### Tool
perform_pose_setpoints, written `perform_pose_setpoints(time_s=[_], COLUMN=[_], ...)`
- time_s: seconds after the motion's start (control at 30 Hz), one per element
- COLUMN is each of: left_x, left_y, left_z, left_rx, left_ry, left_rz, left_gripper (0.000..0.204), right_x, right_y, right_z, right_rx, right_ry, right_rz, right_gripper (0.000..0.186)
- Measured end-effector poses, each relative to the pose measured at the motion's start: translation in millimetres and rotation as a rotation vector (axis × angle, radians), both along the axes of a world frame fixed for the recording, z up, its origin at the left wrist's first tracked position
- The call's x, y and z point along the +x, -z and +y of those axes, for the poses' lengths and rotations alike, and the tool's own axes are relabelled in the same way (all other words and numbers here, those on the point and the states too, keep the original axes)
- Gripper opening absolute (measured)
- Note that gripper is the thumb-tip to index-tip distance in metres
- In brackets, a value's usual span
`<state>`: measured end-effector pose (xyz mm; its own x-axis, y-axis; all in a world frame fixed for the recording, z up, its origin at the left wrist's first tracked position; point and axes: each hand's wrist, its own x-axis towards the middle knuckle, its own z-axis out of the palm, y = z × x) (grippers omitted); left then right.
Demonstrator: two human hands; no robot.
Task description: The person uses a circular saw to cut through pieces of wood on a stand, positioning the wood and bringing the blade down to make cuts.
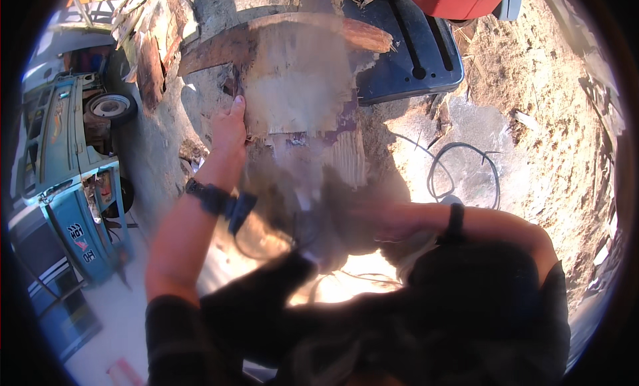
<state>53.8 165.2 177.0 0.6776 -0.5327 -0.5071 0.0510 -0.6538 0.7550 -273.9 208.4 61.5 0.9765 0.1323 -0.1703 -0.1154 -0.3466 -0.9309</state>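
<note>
Dark clothing (393, 333) nearest; one left hand (229, 124) grasps one wooden board (299, 83) at left edge; one right hand (394, 227) blurred, can't tell grip; one two-slotted black plate (423, 51).

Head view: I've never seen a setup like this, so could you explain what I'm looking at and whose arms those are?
There is no robot here: one person works bare-handed, filmed from above by a wide fisheye camera on their head, so edges bend. The left hand is at the left edge of a pale wooden board; its fingers are mostly hidden. The right hand is blurred, so I cannot tell what it holds. Beyond the board is a dark blue slotted panel; a thin black cable loops on the ground. A teal vehicle stands at far left.
</note>
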Motion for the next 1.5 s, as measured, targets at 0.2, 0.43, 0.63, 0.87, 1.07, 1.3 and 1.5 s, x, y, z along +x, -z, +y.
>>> perform_pose_setpoints(time_s=[0.2,0.43,0.63,0.87,1.07,1.3,1.5], left_x=[-53,-62,-65,-65,-62,-137,-170], left_y=[37,98,144,156,147,80,93], left_z=[23,27,33,32,22,-4,-28], left_rx=[0.046,0.022,-0.159,-0.259,-0.147,-0.196,-0.231], left_ry=[-0.075,-0.323,-0.112,-0.17,-0.051,-0.118,-0.149], left_rz=[0.082,0.487,0.346,0.184,-0.222,-0.078,0.077], left_gripper=[0.031,0.036,0.05,0.045,0.044,0.035,0.034], right_x=[-24,-59,-112,-177,-195,-174,-158], right_y=[17,-24,-28,-69,-109,-171,-250], right_z=[-10,-38,-47,-67,-83,-99,-114], right_rx=[0.089,0.072,0.036,0.247,0.35,0.278,0.1], right_ry=[-0.145,0.069,0.595,1.045,1.281,1.306,1.294], right_rz=[0.067,0.379,0.311,0.367,0.33,0.269,0.195], right_gripper=[0.039,0.031,0.041,0.041,0.042,0.042,0.042])
